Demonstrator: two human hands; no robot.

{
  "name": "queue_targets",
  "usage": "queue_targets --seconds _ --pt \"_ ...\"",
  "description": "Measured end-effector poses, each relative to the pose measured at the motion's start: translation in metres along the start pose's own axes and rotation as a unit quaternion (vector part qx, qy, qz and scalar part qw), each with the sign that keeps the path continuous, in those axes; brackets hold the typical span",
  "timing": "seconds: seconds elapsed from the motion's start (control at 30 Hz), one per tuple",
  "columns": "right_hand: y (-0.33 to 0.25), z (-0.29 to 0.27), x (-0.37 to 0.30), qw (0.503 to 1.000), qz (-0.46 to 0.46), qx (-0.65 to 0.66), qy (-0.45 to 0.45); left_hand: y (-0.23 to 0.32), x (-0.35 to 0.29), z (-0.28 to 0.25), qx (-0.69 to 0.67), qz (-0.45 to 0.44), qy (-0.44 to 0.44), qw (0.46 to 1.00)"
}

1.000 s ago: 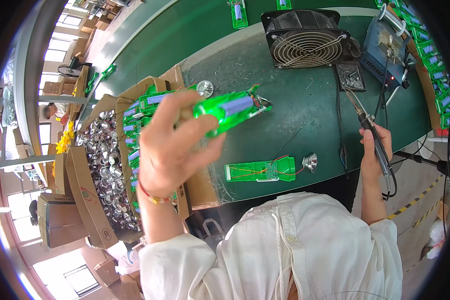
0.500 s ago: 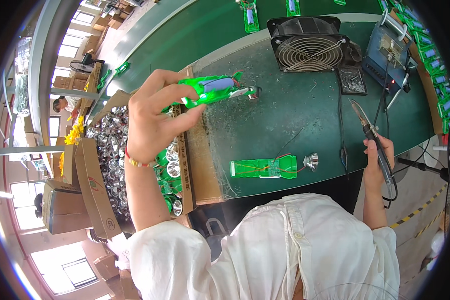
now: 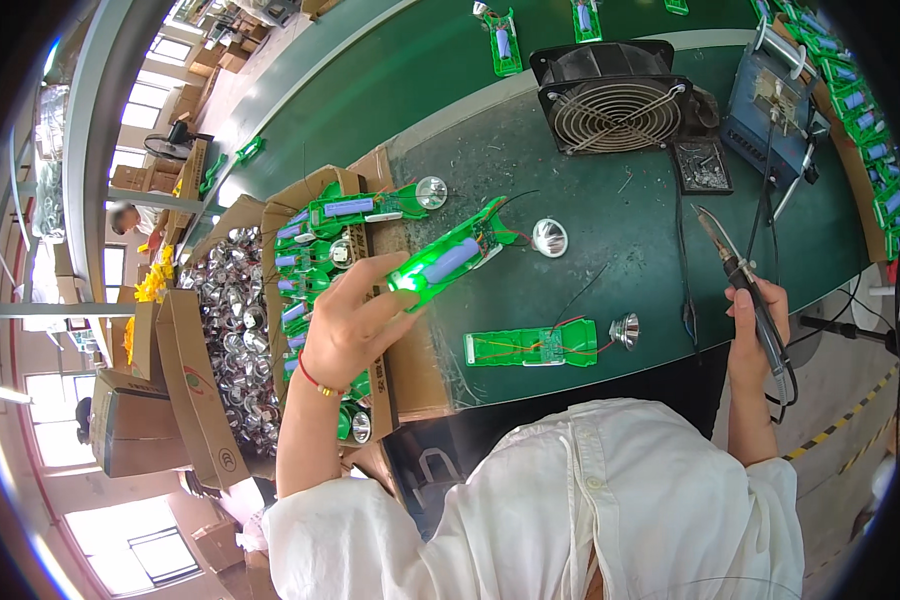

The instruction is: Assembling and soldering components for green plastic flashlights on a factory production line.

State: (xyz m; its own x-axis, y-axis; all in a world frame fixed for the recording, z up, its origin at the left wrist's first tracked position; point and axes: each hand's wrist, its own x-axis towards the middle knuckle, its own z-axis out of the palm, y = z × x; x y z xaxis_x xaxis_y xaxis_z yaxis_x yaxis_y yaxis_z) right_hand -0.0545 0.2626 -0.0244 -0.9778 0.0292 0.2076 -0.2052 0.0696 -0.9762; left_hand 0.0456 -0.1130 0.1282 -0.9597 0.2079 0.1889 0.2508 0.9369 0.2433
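Observation:
My left hand [image 3: 355, 320] pinches the end of a green flashlight half-shell [image 3: 452, 262] with a purple battery cell in it. A green light glows near my fingertips. Wires lead from its far end toward a shiny reflector cup [image 3: 549, 238] over the bench. Another green half-shell [image 3: 480, 349] lies flat near the bench's front edge, showing a circuit board and thin wires, with its own reflector [image 3: 624, 331] at the right end. On the right, my right hand [image 3: 755, 320] is closed around a soldering iron [image 3: 738, 268], its tip pointing up and left, apart from the shells.
Left of the bench, a cardboard box [image 3: 380, 340] holds several green shells, beside a box of reflectors [image 3: 232, 340]. At the back stand a black fan [image 3: 615, 110], a small tray of solder scraps [image 3: 702, 166] and a blue soldering station [image 3: 765, 110]. Battery-fitted shells [image 3: 875, 150] line the far right.
My left hand has moved nearer and slightly right with the half-shell, turning it to a slant. Its reflector now shows fully, and the box of shells is uncovered. My right hand stays nearly still.

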Motion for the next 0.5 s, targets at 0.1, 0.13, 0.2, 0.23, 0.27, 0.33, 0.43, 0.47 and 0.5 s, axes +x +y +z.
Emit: queue_targets --seconds 0.1,0.13,0.2,0.23,0.27,0.33,0.43,0.47,0.5 --pt "-0.002 0.003 -0.001 1.0 0.003 -0.007 0.002 -0.006 -0.011 -0.007 0.015 0.008 0.031 0.999" --pt "-0.003 0.005 -0.001 1.0 0.008 -0.012 0.007 -0.009 -0.014 -0.008 0.008 0.001 0.062 0.998" --pt "-0.002 0.005 -0.002 1.0 0.005 -0.014 0.013 -0.013 -0.017 -0.013 0.004 -0.003 0.111 0.994" --pt "0.0 0.004 -0.002 1.0 0.007 -0.023 0.02 -0.014 -0.019 -0.013 0.01 -0.001 0.13 0.991" --pt "0.006 0.003 -0.002 0.999 0.011 -0.031 0.006 -0.013 -0.022 -0.013 0.019 0.001 0.149 0.989" --pt "0.007 0.002 -0.003 0.999 0.028 -0.026 -0.005 -0.011 -0.022 -0.012 0.044 0.006 0.188 0.981" --pt "0.006 0.005 -0.005 0.999 0.038 -0.027 -0.014 -0.008 -0.021 -0.008 0.109 0.049 0.248 0.961" --pt "0.007 0.008 -0.005 0.999 0.042 -0.025 -0.01 -0.007 -0.022 -0.007 0.139 0.051 0.256 0.955" --pt "0.007 0.007 -0.005 0.999 0.043 -0.021 -0.016 -0.007 -0.02 -0.007 0.142 0.062 0.271 0.95"
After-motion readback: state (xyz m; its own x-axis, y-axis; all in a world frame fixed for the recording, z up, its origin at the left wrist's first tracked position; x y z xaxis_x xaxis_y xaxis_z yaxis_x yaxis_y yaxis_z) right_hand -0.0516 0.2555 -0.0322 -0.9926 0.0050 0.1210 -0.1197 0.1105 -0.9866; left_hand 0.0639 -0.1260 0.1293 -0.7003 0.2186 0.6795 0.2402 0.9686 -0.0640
